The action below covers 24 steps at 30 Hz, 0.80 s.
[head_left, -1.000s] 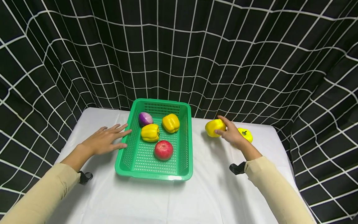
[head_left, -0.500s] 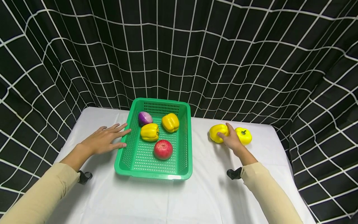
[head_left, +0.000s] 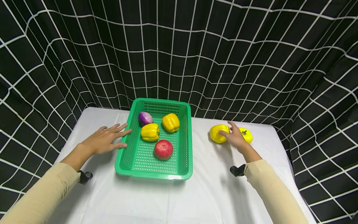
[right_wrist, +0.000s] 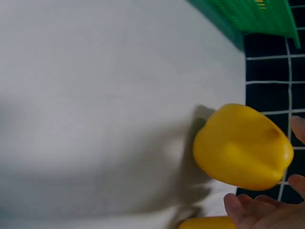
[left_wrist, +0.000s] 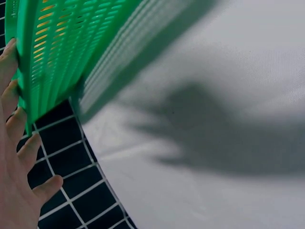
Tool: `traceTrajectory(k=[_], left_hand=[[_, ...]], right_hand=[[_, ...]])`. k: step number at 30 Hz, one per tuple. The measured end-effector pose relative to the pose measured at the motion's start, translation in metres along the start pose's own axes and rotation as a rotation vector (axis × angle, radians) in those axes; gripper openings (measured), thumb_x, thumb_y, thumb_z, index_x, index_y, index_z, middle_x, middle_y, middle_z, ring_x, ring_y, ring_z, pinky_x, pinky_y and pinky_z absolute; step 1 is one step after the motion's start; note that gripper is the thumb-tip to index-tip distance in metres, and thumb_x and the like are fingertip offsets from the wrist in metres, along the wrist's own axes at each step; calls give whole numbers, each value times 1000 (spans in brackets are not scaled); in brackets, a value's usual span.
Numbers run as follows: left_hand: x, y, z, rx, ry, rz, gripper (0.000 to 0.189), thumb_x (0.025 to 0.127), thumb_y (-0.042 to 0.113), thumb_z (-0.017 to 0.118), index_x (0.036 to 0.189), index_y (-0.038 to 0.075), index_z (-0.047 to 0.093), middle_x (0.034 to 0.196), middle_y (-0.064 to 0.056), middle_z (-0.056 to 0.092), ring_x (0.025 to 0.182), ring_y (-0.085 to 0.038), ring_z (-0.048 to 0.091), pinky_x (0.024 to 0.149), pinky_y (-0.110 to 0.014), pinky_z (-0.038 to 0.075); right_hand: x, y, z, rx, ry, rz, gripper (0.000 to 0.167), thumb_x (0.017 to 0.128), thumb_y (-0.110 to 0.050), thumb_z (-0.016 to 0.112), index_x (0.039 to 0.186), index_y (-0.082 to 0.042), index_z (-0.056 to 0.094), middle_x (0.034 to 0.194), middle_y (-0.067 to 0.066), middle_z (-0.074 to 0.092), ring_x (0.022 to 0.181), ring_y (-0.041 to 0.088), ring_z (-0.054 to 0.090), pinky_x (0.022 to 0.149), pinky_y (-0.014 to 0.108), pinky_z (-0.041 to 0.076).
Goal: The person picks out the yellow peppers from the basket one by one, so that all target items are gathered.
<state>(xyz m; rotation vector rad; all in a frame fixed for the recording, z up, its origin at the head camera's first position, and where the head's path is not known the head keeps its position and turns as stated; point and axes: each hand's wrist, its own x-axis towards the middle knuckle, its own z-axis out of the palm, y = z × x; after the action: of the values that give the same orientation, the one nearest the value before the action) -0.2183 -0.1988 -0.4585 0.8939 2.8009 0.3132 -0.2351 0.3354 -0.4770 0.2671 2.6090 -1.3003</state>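
Observation:
In the head view my right hand [head_left: 236,137] is just right of a yellow bell pepper [head_left: 218,133] that lies on the white table. Its thumb and fingers are spread apart at the pepper's right end, and nothing is held. The right wrist view shows the same pepper [right_wrist: 243,147] with the fingers [right_wrist: 255,210] beside it. Partly behind this hand is a second yellow bell pepper [head_left: 246,135], stem up. My left hand [head_left: 104,140] lies with straight, spread fingertips at the left rim of a green perforated basket [head_left: 124,171].
Inside the basket are two yellow bell peppers [head_left: 150,132], a purple-and-white onion-like vegetable [head_left: 145,118] and a red apple-like fruit [head_left: 163,150]. A black curtain with white grid lines [head_left: 179,62] hangs behind and beside the white-covered table [head_left: 145,202].
My right hand has lowered the yellow bell pepper slightly rightward onto the table, let go of it and shifted back to the right. The left hand and basket have stayed put.

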Motion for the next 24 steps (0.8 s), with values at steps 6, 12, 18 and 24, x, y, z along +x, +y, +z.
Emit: traceTrajectory(k=[6,12,18,24], left_hand=[[1,-2,1,2,-1,1,68,97,55,55,155,23,38,164,-7,25,148,-40,24,111,-69,22],[1,-1,1,8,1,5,67,97,55,55,154,23,39,164,-7,25,148,-40,24,111,-69,23],[-1,0,-1,14,3,8,67,97,54,55,154,22,39,163,-8,26,147,-40,25,110,-70,24],[0,0,-1,9,6,10,66,98,53,55,154,22,40,163,-8,26,147,-41,25,110,-70,24]], right_hand=[[-1,-17,-13,-32,-9,-42,81,98,-22,62,158,0,12,155,39,18,142,54,25,115,59,25],[3,-43,-24,-43,-42,-73,85,97,-26,65,159,-4,11,157,35,15,143,53,23,114,60,27],[2,-68,-19,-26,-79,-108,91,94,-29,70,160,-11,10,160,29,15,145,48,23,113,59,29],[5,-95,3,1,-124,-208,92,91,-26,74,160,-13,14,161,25,18,144,48,28,113,59,31]])
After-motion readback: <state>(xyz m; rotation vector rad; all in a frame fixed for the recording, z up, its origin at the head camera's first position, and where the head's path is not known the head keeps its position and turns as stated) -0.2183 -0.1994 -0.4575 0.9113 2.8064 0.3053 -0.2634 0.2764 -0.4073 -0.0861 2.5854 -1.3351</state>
